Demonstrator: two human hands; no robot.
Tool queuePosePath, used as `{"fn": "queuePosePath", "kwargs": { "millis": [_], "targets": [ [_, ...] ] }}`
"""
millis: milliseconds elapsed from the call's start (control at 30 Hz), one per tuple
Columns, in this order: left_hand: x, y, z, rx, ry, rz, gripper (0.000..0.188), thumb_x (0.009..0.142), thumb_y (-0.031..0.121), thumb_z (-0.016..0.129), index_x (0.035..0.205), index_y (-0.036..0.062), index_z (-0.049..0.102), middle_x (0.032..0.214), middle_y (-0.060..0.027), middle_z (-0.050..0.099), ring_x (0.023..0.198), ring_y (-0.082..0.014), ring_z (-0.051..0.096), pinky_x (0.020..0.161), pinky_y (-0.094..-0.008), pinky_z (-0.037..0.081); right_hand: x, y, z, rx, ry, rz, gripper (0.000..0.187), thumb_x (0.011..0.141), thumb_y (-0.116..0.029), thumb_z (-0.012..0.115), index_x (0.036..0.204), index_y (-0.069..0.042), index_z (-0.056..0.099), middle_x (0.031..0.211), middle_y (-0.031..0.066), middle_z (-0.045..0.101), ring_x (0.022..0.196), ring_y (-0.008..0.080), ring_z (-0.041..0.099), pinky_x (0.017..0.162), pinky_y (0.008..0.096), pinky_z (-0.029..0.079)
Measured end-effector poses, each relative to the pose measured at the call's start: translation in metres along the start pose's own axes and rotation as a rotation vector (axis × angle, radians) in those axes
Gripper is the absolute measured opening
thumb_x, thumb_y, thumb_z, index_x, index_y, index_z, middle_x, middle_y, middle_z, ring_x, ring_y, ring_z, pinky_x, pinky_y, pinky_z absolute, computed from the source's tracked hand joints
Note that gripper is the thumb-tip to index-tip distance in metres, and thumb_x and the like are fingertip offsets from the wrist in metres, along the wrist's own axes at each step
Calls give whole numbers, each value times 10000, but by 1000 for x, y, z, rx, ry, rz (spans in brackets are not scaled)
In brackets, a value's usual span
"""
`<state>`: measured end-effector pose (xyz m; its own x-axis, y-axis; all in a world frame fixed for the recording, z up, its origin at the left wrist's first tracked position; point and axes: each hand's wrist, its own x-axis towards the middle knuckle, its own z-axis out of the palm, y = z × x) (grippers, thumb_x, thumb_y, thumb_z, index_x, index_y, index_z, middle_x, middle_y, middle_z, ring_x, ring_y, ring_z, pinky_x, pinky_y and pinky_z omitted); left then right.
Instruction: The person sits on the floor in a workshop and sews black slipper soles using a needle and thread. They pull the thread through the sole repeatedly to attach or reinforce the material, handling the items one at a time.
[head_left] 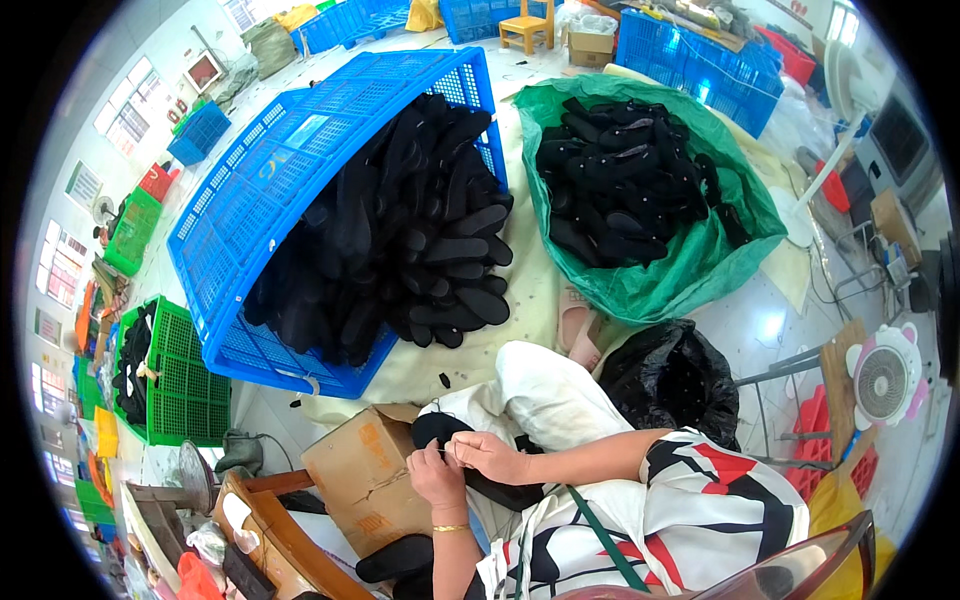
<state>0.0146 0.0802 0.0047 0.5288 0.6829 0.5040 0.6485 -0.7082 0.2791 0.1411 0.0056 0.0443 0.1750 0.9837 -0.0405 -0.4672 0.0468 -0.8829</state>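
Note:
My left hand (437, 482) and my right hand (492, 458) meet over my lap, fingertips pinched close together. A thin, pale sliver shows between them, too small to name. Just behind the fingers lies a black shoe-shaped piece (438, 429), with the left fingertips against its near edge. Under my right hand and wrist rests another black piece (508, 492). Beside my knees, a brown cardboard box (365, 475) stands on the left. A further black sole-shaped piece (395, 556) lies below it, next to my left forearm.
Ahead on the left, a tilted blue crate (270, 200) spills many black shoe-shaped pieces (420, 230). A green sack (700, 270) of similar black pieces stands right of it. By my right knee sits a black plastic bag (680, 390); a small fan (885, 380) is farther right.

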Motion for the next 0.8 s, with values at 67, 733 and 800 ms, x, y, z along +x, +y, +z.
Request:
{"fn": "queuePosePath", "kwargs": {
  "millis": [67, 733, 800],
  "targets": [
    [0, 0, 2, 12, 2, 5, 228, 723, 73, 669, 947, 41, 643, 785, -122, 543, 752, -334, 542, 673, -438, 474, -2, 2, -1, -7, 3, -23, 263, 1034, -192, 465, 823, -44, 517, 740, -34, 423, 703, 78, 386, 653, 249, 369],
    [-11, -2, 9, -72, -21, -75, 297, 645, 100, 672, 929, 30, 617, 811, -127, 533, 810, -346, 540, 706, -448, 469, -27, 9, -10, -353, -31, -184, 208, 969, -140, 522, 827, 11, 532, 767, 78, 538, 721, 170, 521, 692, 313, 447],
    [-11, -3, 10, -96, -24, -79, 293, 644, 97, 664, 924, 29, 614, 809, -129, 532, 814, -347, 535, 724, -448, 465, -27, 11, -9, -374, -38, -189, 214, 965, -133, 524, 811, 14, 528, 765, 88, 539, 714, 181, 522, 687, 317, 446]
  ]
}}
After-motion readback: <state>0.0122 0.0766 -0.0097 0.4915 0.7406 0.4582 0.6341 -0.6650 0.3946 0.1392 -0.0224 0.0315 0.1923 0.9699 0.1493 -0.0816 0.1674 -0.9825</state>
